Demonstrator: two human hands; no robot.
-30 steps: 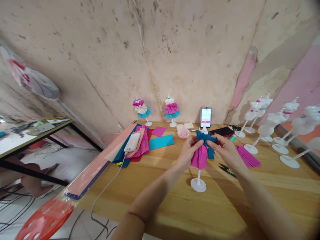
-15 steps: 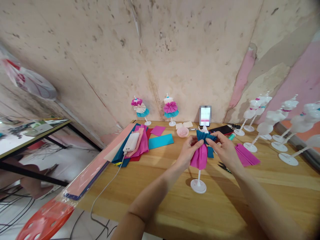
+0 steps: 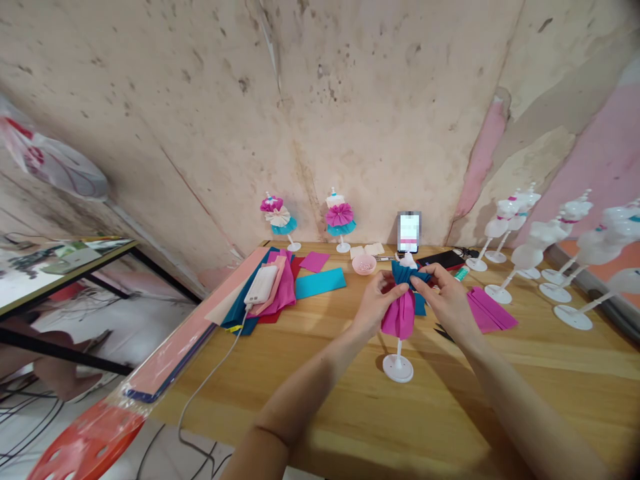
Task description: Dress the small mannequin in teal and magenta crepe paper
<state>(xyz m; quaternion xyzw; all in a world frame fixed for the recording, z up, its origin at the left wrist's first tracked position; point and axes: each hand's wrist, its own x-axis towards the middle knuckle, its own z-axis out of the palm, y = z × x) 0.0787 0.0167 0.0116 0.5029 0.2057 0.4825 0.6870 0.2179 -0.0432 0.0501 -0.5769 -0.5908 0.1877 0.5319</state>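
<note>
In front of me a small white mannequin stands on its round base, dressed in a magenta skirt. Dark teal fabric wraps its upper body. My left hand pinches this fabric at the waist from the left, thumb in front. From the right, my right hand grips a gathered part of the same fabric between thumb and fingers. A teal piece lies behind the skirt. Dark scissors rest beside my right wrist, partly hidden by it.
Two dressed mannequins stand by the wall, near a bowl of beads and an upright phone. Several bare mannequins line the right side. Folded magenta cloth lies there. At left, a power bank tops stacked fabrics.
Both hands keep their hold on the teal fabric, with only slight finger shifts. The mannequin's base has tipped or moved slightly, and the whole view has shifted a little.
</note>
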